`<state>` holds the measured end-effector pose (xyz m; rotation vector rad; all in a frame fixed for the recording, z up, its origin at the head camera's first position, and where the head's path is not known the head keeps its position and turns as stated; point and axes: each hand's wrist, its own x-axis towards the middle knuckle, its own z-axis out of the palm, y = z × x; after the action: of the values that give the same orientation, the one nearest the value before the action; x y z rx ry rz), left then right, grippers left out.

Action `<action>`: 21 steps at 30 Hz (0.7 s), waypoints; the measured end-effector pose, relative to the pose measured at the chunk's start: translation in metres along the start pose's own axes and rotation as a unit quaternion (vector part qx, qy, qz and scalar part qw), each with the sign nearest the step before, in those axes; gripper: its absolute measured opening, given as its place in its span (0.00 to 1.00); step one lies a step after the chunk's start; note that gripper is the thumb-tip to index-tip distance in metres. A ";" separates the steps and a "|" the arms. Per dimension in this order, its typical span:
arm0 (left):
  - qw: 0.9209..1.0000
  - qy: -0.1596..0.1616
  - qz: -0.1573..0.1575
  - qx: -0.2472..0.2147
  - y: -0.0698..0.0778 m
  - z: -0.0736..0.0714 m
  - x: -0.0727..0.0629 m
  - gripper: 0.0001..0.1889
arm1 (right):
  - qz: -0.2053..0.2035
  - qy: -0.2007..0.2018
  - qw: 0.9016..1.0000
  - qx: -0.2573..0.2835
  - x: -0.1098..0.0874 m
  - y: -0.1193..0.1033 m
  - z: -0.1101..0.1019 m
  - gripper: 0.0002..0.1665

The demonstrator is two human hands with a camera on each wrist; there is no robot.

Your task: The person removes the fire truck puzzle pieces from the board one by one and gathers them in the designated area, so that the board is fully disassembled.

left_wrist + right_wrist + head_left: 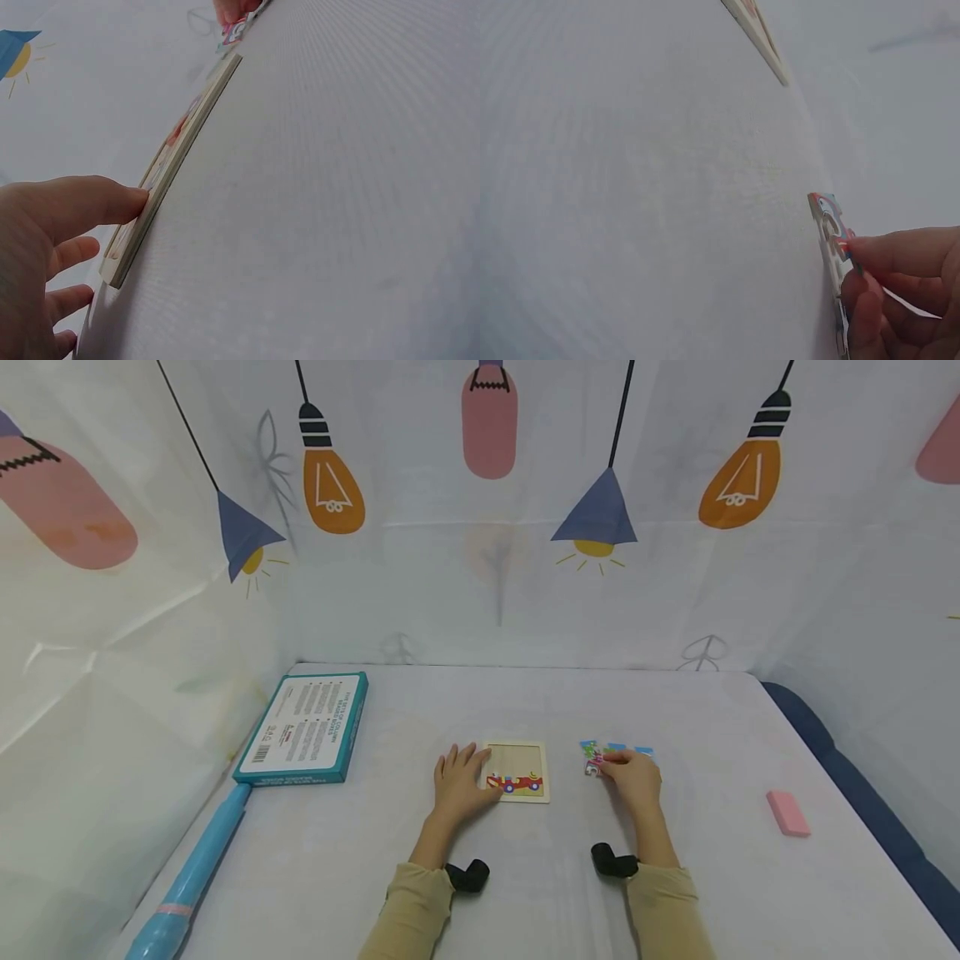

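Note:
A shallow wooden puzzle tray (517, 758) lies on the table, with a red vehicle picture (516, 784) filling its lower strip. My left hand (457, 783) rests at the tray's left side, fingers spread, the thumb on the near rim in the left wrist view. To the right, my right hand (637, 781) pinches a colourful puzzle piece (829, 215) between thumb and fingers. More puzzle pieces (643, 750) lie just beyond and under that hand, partly hidden by it.
At the back left lies a teal-edged box (303, 727) with printed text. A blue baton-like object (198, 868) stretches along the left edge. A pink block (788, 814) sits at the right. Patterned cloth (442, 585) walls the back and sides.

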<state>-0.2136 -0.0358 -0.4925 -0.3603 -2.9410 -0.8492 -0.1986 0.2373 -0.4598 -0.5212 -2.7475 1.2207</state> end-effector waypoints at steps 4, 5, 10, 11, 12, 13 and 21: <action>1.000 0.000 -0.002 -0.004 0.000 0.000 0.000 0.36 | -0.009 0.010 0.999 -0.039 0.003 0.000 0.002 0.15; 1.000 0.000 -0.002 -0.005 0.000 0.000 0.000 0.36 | -0.009 0.012 0.999 -0.047 0.003 0.000 0.003 0.14; 1.000 0.000 -0.003 -0.007 0.000 0.000 0.000 0.36 | -0.019 0.024 0.997 -0.072 0.006 0.001 0.006 0.13; 1.000 0.000 -0.003 -0.006 -0.001 0.000 0.000 0.36 | -0.021 0.028 0.997 -0.073 0.006 0.001 0.007 0.12; 1.000 0.001 -0.002 -0.005 -0.001 0.000 0.000 0.36 | -0.026 0.032 0.997 -0.071 0.006 0.001 0.008 0.12; 1.000 0.001 -0.002 -0.006 -0.002 0.001 0.000 0.36 | -0.031 0.036 0.997 -0.067 0.006 0.001 0.009 0.12; 1.000 0.002 0.004 0.006 -0.003 0.002 -0.001 0.35 | -0.054 0.019 0.997 0.058 0.004 -0.002 0.016 0.15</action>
<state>-0.2138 -0.0374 -0.4962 -0.3702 -2.9368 -0.8306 -0.2062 0.2266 -0.4693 -0.3766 -2.6165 1.3186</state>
